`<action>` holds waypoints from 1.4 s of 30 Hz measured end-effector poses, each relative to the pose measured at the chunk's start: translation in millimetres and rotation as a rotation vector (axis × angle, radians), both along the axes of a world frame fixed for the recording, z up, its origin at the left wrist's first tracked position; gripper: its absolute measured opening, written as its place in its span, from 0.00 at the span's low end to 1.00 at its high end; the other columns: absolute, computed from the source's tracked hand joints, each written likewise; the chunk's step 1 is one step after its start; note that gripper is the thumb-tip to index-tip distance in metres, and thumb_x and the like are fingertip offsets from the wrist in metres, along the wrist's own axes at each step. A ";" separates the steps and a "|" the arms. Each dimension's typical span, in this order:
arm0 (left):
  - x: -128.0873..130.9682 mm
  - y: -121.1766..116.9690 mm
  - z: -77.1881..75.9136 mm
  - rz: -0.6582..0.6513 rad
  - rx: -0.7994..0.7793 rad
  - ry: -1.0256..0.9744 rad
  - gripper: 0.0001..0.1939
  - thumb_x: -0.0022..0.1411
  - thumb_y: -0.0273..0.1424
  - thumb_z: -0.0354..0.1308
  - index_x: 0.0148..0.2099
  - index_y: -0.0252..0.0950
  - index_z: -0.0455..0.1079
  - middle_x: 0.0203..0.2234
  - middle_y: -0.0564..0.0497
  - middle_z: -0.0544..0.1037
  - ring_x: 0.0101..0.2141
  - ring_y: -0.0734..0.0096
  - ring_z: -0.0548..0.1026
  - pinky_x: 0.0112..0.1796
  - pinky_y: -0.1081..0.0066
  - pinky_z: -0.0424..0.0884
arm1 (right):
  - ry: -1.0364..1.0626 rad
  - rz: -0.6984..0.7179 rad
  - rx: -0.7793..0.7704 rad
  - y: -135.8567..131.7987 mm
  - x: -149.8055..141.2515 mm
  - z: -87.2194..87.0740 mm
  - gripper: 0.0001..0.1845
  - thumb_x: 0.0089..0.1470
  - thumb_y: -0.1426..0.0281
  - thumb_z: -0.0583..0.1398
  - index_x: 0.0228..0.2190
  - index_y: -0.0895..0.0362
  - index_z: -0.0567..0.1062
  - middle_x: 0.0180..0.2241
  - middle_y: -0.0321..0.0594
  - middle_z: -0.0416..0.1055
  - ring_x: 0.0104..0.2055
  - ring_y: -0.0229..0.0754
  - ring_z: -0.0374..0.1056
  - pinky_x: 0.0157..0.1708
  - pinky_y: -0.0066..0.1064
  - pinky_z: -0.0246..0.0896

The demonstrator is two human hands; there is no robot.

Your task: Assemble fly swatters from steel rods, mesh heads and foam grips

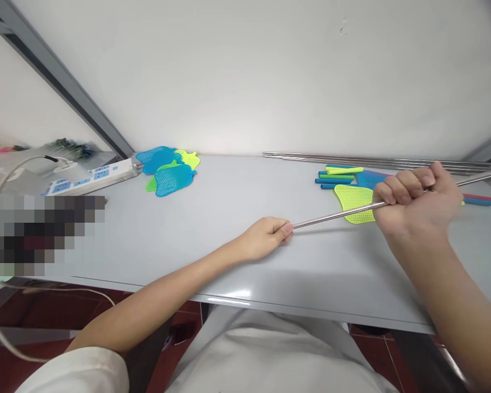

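Left: four mesh paddles point(174, 181), one power strip point(102, 177). Right: two more paddles point(354, 197), one lifted rod point(331, 217), five bunched tubes point(336, 177); rear rods point(311, 158) several, overlap prevents exact count.

- I'd call this a small workshop.
- Mesh heads point(174, 180) lie at ten o'clock on the grey tabletop point(213, 218), metal rods point(376, 162) at two, coloured tubes point(337, 177) at three.
- I see a power strip point(117, 171) at nine, red floor tiles point(191, 305) at seven.

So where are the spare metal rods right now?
In the head view, the spare metal rods lie at the back right of the table, along the foot of the wall, just behind the coloured tubes.
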State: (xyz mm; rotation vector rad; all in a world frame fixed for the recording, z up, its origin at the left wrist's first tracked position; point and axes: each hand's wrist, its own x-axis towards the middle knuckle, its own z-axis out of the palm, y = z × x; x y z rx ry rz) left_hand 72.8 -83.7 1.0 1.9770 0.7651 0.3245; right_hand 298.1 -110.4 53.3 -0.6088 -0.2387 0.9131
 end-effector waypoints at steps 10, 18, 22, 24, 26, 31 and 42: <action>0.3 -6.2 13.0 0.000 0.328 0.098 0.14 0.66 0.35 0.38 0.40 0.36 0.64 0.30 0.52 0.70 0.31 0.73 0.67 0.34 0.73 0.62 | 0.086 0.000 -0.090 7.2 -10.7 -14.8 0.14 0.54 0.71 0.47 0.19 0.57 0.48 0.14 0.28 0.37 0.13 0.30 0.36 0.12 0.24 0.39; 2.5 -16.3 8.2 0.028 0.445 0.165 0.10 0.67 0.29 0.35 0.39 0.37 0.57 0.32 0.50 0.68 0.33 0.70 0.67 0.36 0.69 0.62 | 0.115 0.071 -0.070 6.0 -13.2 -11.3 0.14 0.52 0.65 0.48 0.19 0.56 0.51 0.14 0.28 0.40 0.14 0.30 0.40 0.13 0.24 0.42; 4.5 -17.9 5.3 0.094 0.366 0.230 0.16 0.67 0.38 0.33 0.29 0.38 0.52 0.21 0.56 0.60 0.22 0.72 0.61 0.27 0.71 0.58 | 0.137 0.031 -0.055 13.7 6.8 -10.1 0.12 0.50 0.65 0.50 0.21 0.57 0.54 0.14 0.27 0.39 0.14 0.29 0.37 0.11 0.22 0.38; 6.1 -16.4 2.5 0.124 0.351 0.257 0.17 0.67 0.38 0.33 0.27 0.38 0.49 0.18 0.56 0.57 0.21 0.72 0.58 0.25 0.72 0.55 | 0.139 0.047 -0.063 15.8 14.5 -9.6 0.13 0.51 0.67 0.49 0.20 0.56 0.50 0.15 0.27 0.37 0.13 0.28 0.35 0.11 0.22 0.36; 7.2 -15.0 -0.5 0.138 0.349 0.265 0.17 0.67 0.38 0.33 0.26 0.38 0.47 0.18 0.56 0.57 0.20 0.73 0.58 0.24 0.72 0.54 | 0.146 0.090 -0.059 15.6 17.3 -8.5 0.16 0.52 0.69 0.49 0.20 0.56 0.45 0.15 0.27 0.35 0.14 0.29 0.33 0.11 0.22 0.35; 7.8 -16.3 -4.5 0.119 0.318 0.236 0.17 0.66 0.38 0.34 0.25 0.38 0.46 0.17 0.56 0.56 0.20 0.73 0.58 0.24 0.72 0.53 | 0.088 0.108 0.028 11.4 10.1 -6.2 0.21 0.54 0.71 0.50 0.22 0.56 0.38 0.15 0.28 0.32 0.14 0.29 0.32 0.10 0.22 0.35; 8.2 -13.7 -6.3 0.185 0.167 0.164 0.19 0.65 0.39 0.36 0.23 0.37 0.48 0.18 0.56 0.55 0.22 0.74 0.56 0.25 0.73 0.52 | -0.010 0.092 0.127 5.8 -0.2 -7.8 0.24 0.57 0.67 0.50 0.21 0.57 0.38 0.15 0.28 0.30 0.14 0.29 0.29 0.10 0.21 0.33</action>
